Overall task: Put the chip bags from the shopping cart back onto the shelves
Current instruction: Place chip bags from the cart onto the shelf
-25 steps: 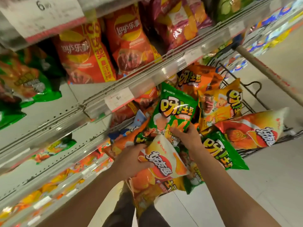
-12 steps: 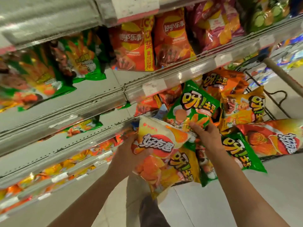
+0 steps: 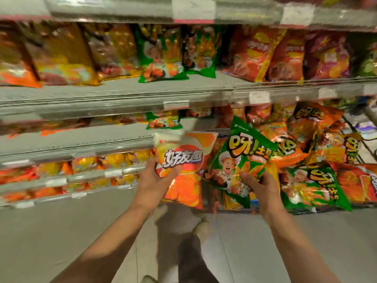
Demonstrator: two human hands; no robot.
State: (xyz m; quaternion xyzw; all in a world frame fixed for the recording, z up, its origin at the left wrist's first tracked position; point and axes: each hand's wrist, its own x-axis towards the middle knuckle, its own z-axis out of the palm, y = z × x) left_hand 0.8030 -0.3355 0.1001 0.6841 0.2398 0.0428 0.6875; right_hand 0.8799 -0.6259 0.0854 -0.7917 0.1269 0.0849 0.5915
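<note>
At centre frame, the left hand [image 3: 152, 180] grips an orange chip bag [image 3: 183, 170] and the right hand [image 3: 260, 183] a green chip bag [image 3: 241, 160]; next, each likely needs matching to the shelves [image 3: 114, 94].

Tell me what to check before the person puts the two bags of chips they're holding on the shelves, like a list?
1. Left hand has a firm hold on the orange bag: ok, fingers wrap its edge.
2. Right hand has a firm hold on the green bag: ok, gripped at its lower end.
3. Matching green bags on the shelf to aim for: ok, they stand on the upper shelf.
4. Matching spot for the orange bag: cannot tell, the shelves are blurred.
5. Room beside the green shelf bags: cannot tell.
6. More bags left in the cart: ok, several still lie there.
</note>
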